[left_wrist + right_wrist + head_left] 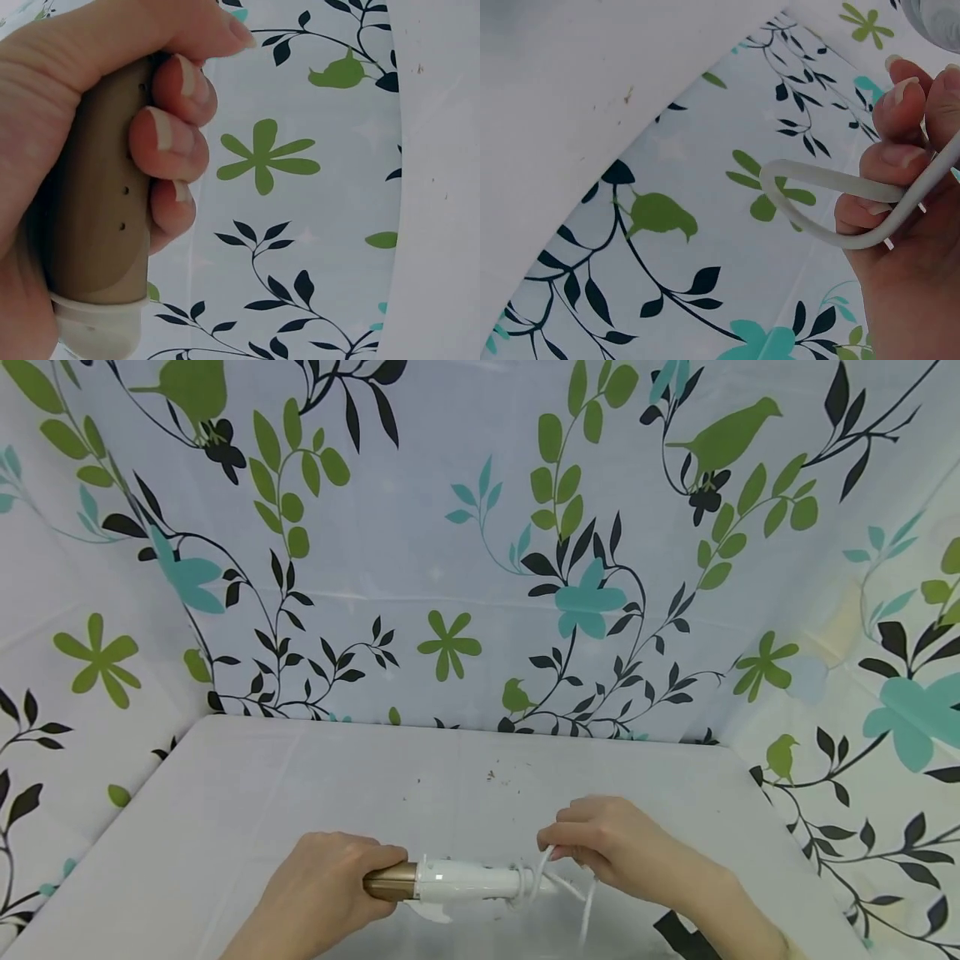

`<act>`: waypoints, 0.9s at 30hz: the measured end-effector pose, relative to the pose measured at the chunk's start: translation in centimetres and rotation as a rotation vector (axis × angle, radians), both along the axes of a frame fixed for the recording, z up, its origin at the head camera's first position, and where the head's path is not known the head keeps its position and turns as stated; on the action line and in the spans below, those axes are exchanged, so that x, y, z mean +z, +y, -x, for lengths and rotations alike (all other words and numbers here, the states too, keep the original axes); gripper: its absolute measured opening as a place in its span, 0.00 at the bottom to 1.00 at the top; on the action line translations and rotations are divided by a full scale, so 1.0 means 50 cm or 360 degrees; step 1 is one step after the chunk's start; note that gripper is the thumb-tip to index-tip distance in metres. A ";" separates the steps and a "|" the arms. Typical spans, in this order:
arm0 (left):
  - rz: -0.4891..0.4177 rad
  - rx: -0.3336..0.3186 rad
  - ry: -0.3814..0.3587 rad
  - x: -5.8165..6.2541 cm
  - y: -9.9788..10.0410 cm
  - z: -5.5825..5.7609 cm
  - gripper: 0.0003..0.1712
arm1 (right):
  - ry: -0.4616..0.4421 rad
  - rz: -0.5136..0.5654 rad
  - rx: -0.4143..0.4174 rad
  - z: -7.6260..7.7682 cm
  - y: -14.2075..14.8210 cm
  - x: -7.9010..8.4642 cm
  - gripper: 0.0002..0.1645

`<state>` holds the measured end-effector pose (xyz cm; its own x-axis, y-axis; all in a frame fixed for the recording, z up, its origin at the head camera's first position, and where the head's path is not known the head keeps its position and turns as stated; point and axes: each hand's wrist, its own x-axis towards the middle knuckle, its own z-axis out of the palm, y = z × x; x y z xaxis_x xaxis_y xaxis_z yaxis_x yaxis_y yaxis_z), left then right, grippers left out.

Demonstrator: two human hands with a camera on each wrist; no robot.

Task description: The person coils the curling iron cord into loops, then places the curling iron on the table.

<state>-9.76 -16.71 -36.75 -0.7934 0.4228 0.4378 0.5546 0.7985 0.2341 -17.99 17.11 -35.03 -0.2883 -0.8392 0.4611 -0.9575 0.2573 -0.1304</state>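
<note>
A hair styling iron with a gold-brown barrel and a white handle (468,880) lies sideways just above the table's near side. My left hand (330,887) grips its barrel (105,195), fingers curled round it; small holes and a white tip show in the left wrist view. A white cord (537,878) is looped about the handle's right end. My right hand (611,843) pinches this cord between thumb and fingers, right of the handle. In the right wrist view a loop of the cord (847,241) sticks out from the fingers, and part of it hangs down in the head view.
The white tabletop (315,777) carries small brown specks (491,774) toward the back. A black strip (684,935) lies by my right forearm. Cloth walls (450,560) printed with leaves, flowers and birds stand at the back and both sides.
</note>
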 end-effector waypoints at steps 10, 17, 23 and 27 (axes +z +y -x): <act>-0.0108 -0.0204 0.0092 -0.004 0.012 0.000 0.21 | -0.0513 0.0013 0.0131 0.009 -0.010 -0.031 0.12; -0.0138 -0.0193 0.0239 -0.007 0.012 0.003 0.23 | -0.0693 0.0004 -0.0010 -0.005 -0.027 -0.073 0.11; -0.0161 -0.0144 0.0251 -0.004 0.016 0.002 0.24 | -0.0719 0.0093 0.0028 -0.017 -0.054 -0.098 0.13; -0.0163 -0.0075 0.0236 -0.003 0.018 0.001 0.23 | -0.0868 0.0176 -0.0084 -0.029 -0.072 -0.109 0.14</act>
<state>-9.80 -15.81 -36.90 -0.6973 0.4052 0.5912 0.6255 0.7468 0.2260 -16.54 13.51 -40.47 -0.5500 -0.7723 0.3180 -0.7299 0.2594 -0.6324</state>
